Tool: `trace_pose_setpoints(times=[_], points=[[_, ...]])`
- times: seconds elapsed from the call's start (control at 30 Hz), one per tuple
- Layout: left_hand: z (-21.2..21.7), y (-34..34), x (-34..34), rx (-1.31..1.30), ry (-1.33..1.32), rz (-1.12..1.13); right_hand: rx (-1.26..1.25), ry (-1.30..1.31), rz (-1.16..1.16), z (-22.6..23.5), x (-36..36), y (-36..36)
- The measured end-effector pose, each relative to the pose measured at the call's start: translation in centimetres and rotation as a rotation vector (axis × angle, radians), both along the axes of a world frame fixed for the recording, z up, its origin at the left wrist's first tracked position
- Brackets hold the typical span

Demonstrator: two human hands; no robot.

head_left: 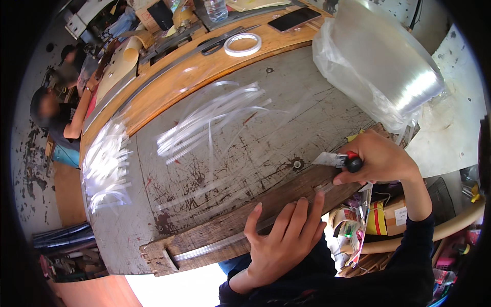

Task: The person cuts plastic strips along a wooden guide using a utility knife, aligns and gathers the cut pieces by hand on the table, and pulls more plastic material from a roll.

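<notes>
My right hand (381, 158) grips a utility knife (340, 160) with a red and black handle, its blade pointing left over the worn wooden strip (215, 236) at the table's near edge. Flat on that strip lies my left hand (284, 240), fingers spread, pressing down a clear plastic strip (225, 244) that runs along the wood. Several cut clear plastic strips (215, 120) lie loose on the scratched grey metal tabletop (255, 153), and more are piled at the left end (105, 163).
A big roll of clear plastic film (383, 66) stands at the far right. A tape ring (242, 44), scissors (217, 43), a phone (295, 19) and a bottle (216, 9) lie on the wooden bench behind. Another person (59, 115) sits at the far left.
</notes>
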State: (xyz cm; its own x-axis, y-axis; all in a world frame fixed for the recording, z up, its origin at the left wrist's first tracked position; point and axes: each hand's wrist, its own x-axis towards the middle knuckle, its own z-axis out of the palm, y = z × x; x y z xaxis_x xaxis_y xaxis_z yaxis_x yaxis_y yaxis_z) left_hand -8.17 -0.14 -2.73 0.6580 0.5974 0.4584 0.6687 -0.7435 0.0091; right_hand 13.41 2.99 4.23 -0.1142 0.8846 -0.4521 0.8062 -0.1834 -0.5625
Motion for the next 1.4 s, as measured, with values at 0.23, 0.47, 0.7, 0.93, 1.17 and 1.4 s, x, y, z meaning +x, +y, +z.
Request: trace_pose_setpoints(times=[0.23,0.47,0.7,0.93,1.17,1.4], points=[[-0.1,0.3,0.7,-0.008,-0.004,-0.004,0.018,-0.03,0.047,-0.1,0.5,0.1],[0.1,-0.1,1.3,0.067,-0.027,0.007,0.002,-0.039,0.051,0.3,0.5,0.0],[-0.3,-0.4,1.3,0.06,-0.02,-0.023,0.437,0.199,-0.443,0.8,1.4,-4.1],[-1.0,-0.3,0.4,0.075,-0.03,-0.015,0.333,-0.157,-0.109,-1.6,-5.2,-9.1],[-1.2,-0.2,0.3,0.107,-0.026,-0.018,0.279,-0.113,-0.099,-2.2,-7.0,-9.4],[-0.8,-0.1,0.2,0.067,-0.056,-0.034,0.246,-0.099,-0.122,-2.3,-7.6,-9.6]])
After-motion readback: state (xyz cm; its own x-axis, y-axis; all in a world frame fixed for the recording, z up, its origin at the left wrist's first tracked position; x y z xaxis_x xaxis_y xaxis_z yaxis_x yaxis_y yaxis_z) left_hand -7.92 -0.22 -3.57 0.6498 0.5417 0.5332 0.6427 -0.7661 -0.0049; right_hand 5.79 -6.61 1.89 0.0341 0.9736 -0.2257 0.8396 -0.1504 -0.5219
